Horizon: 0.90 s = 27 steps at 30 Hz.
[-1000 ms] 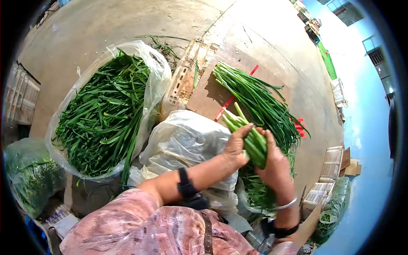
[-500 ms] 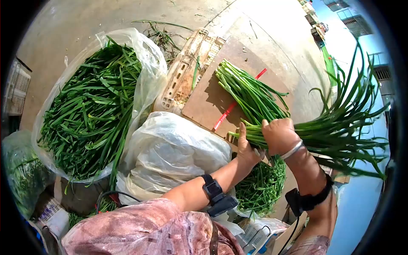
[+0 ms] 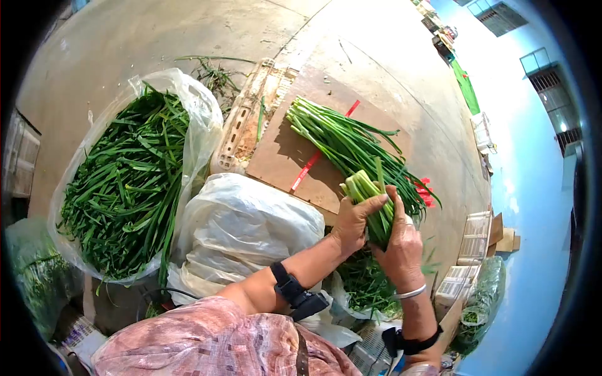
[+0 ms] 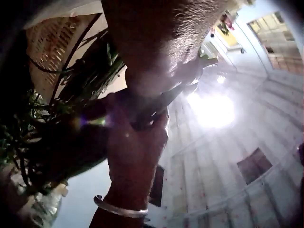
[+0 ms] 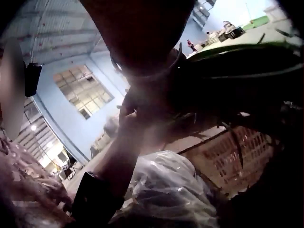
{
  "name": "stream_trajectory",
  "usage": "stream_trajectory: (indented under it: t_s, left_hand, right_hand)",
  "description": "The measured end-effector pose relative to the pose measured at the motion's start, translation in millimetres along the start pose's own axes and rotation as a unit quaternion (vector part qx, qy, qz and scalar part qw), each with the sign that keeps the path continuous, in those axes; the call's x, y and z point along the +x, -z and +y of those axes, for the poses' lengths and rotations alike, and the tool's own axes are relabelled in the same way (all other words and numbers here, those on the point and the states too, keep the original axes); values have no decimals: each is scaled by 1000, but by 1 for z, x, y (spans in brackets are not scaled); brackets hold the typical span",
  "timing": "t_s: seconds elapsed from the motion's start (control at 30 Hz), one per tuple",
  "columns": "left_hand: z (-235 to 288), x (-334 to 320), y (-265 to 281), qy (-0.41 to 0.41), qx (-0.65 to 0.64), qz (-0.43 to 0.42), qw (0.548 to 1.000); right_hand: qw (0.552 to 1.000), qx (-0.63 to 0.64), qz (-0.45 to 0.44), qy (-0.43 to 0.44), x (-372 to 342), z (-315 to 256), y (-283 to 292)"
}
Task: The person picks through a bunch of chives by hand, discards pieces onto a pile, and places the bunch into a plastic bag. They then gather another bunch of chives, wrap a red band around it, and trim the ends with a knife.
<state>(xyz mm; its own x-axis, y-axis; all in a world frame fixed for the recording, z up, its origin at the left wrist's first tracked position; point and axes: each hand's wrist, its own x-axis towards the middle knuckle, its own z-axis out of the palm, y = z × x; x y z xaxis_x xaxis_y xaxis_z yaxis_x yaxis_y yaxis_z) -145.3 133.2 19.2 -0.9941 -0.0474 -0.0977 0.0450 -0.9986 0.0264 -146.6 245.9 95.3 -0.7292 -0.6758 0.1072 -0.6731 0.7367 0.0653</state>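
Both hands hold one bundle of green stalks (image 3: 362, 188), its pale cut ends pointing up and away from the body. The left hand (image 3: 354, 222) grips it from the left, thumb across the stalks. On the other side the right hand (image 3: 401, 244) wraps the bundle, fingers pointing up. A larger pile of long green stalks (image 3: 338, 135) lies on a brown board (image 3: 269, 153), over a red strip (image 3: 305, 170), just beyond the hands. In the left wrist view the right hand (image 4: 135, 142) shows dark against the light.
A clear plastic bag (image 3: 204, 100) full of cut green leaves stands at the left. White plastic sheeting (image 3: 251, 219) covers something in front of the body. More greens (image 3: 367, 282) lie below the hands. Crates (image 3: 475, 238) stand at the right, near a blue wall (image 3: 533, 207).
The long leaves that fanned out to the right have swung down out of sight below the hands. The right hand has turned upright and dropped lower; the view has shifted.
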Motion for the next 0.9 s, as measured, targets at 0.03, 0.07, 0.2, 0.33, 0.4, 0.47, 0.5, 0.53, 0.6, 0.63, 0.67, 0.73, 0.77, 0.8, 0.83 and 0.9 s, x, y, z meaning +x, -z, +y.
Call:
stream_trajectory:
  t_s: [0.03, 0.07, 0.2, 0.33, 0.4, 0.47, 0.5, 0.53, 0.6, 0.63, 0.67, 0.73, 0.77, 0.8, 0.83, 0.9]
  left_hand:
    - [1, -8, -8, -8, 68, -14, 998]
    - [-2, -12, -9, -8, 75, -16, 997]
    - [-20, -38, -20, -52, 259, -40, 964]
    - [-55, -43, -20, -92, 314, -33, 944]
    - [-65, -42, -21, -143, 358, -19, 923]
    - [-63, -44, -32, -143, 411, -30, 900]
    - [-60, -46, -44, -152, 430, -70, 887]
    - [-57, -43, -51, -161, 446, -110, 873]
    - [-45, -30, -60, -62, 389, -186, 900]
    - [-30, -24, -61, -57, 446, -186, 874]
    - [-8, -17, -60, -53, 500, -185, 845]
    - [40, 2, -41, 8, 641, -135, 755]
    - [66, 16, -22, 12, 659, -122, 742]
    - [92, 28, -6, 16, 676, -109, 729]
    - [118, 31, -7, 51, 692, -52, 718]
    - [151, 35, 5, 114, 700, 32, 704]
  right_hand:
    - [999, 50, 7, -19, -9, -3, -2]
    - [994, 102, 14, -35, -17, -4, -4]
    - [972, 189, 115, -84, -56, -5, -29]
    - [936, 191, 270, -121, -68, -6, -59]
    - [939, 222, 236, -114, -73, 13, -63]
    - [930, 264, 227, -115, -75, 18, -40]
    - [941, 237, 220, -97, -74, 27, -27]
    - [951, 209, 213, -78, -72, 39, -12]
    - [960, 214, 144, -107, -61, 59, 23]
    - [965, 196, 130, -118, -51, 71, 35]
    - [980, 122, 124, -94, -40, 90, 45]
    - [990, 39, 101, -92, -9, 117, 59]
    - [992, 5, 81, -97, 9, 125, 66]
    - [992, -37, 54, -111, 32, 126, 72]
    - [989, -78, 27, -123, 57, 126, 74]
    - [988, -127, -11, -83, 107, 130, 64]
